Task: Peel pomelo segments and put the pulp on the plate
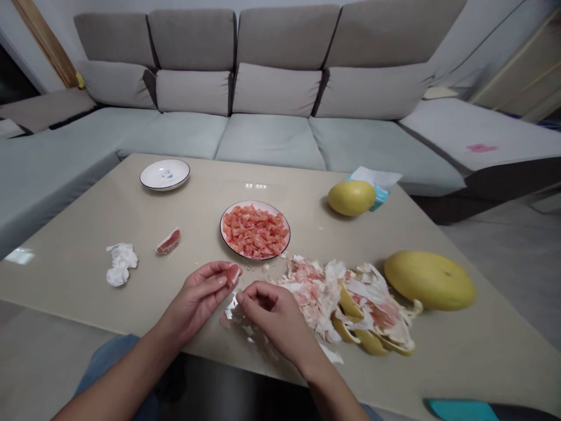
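Near the front edge of the glossy beige surface [87,234], the left hand [204,298] pinches a red-and-white fruit piece [232,275], likely within reach of the curled right hand [274,318], its hold unclear.

Grey sofa [276,88] spans pale wall [486,35]; glossy beige table [87,222] before it, reflecting light. Grey floor [504,234] at right.

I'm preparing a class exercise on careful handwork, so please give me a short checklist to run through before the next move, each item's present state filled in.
1. Left hand holds the red fruit piece: ok.
2. Right hand free: cannot tell, its grip is hidden.
3. Patterned white plate away from both hands: ok.
4. Peel scraps well clear of the pulp-filled plate: not ok, some lie close to its rim.
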### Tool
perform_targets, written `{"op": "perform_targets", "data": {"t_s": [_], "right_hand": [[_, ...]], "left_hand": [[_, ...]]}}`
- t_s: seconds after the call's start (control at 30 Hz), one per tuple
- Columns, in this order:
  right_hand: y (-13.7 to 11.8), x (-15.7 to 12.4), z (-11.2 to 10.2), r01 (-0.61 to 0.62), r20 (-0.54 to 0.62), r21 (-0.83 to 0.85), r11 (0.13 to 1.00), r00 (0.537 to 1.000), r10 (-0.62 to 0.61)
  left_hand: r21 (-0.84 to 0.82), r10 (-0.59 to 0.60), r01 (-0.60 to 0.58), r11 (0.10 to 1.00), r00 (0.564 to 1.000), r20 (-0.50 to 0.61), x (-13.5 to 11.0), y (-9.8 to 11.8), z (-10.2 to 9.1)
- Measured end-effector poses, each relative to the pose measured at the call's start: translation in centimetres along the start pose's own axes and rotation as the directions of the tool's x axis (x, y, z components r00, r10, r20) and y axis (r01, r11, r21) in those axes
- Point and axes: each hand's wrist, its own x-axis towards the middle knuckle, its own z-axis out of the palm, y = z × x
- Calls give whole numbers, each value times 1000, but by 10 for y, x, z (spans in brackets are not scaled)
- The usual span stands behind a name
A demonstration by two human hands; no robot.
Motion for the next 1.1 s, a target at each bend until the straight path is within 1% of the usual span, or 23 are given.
{"op": "perform_targets", "data": {"t_s": [0.1, 0.2, 0.27, 0.33, 0.43, 0.5, 0.57, 0.67, 0.77, 0.83, 0.9, 1.03, 1.1], "right_hand": [[4, 0, -3, 131, -71, -199, 971, 987, -147], [9, 1, -4, 177, -120, -346, 921, 966, -230], [13, 2, -5, 201, -130, -380, 903, 955, -267], [16, 3, -6, 228, -116, -394, 890, 949, -294], [17, 4, -5, 216, -77, -415, 884, 960, -270], [16, 4, -3, 188, -78, -405, 895, 968, -238], [14, 5, 0, 171, -107, -358, 918, 969, -222], [10, 5, 6, 150, -158, -212, 966, 970, -186], [7, 5, 8, 116, -178, -87, 989, 975, -130], [6, 5, 7, 111, -188, -52, 992, 975, -119], [6, 4, 4, 126, -206, -56, 991, 969, -134], [5, 3, 1, 176, -220, -109, 978, 956, -196], [4, 3, 0, 174, -192, -83, 981, 963, -187]], "left_hand": [[-37, 33, -34, 999, 999, -37, 1, 1, 2], [-18, 74, -75, 997, 994, -84, 1, 1, 2], [9, 90, -90, 996, 991, -99, 2, 1, 1], [36, 108, -105, 994, 988, -107, 2, 1, 1], [58, 116, -110, 992, 987, -112, 1, 1, 1], [52, 104, -98, 994, 989, -109, 1, 1, 1], [43, 90, -86, 995, 991, -103, 1, 0, 1], [58, 92, -88, 994, 992, -90, 1, -1, 2], [105, 108, -99, 990, 991, -81, -2, -3, 4], [162, 103, -91, 983, 992, -70, -4, -4, 5], [259, 102, -87, 962, 994, -44, -5, -4, 6], [480, 139, -129, 868, 990, 16, -5, -4, 4], [522, 160, -144, 841, 987, 16, -4, -4, 3]]}}
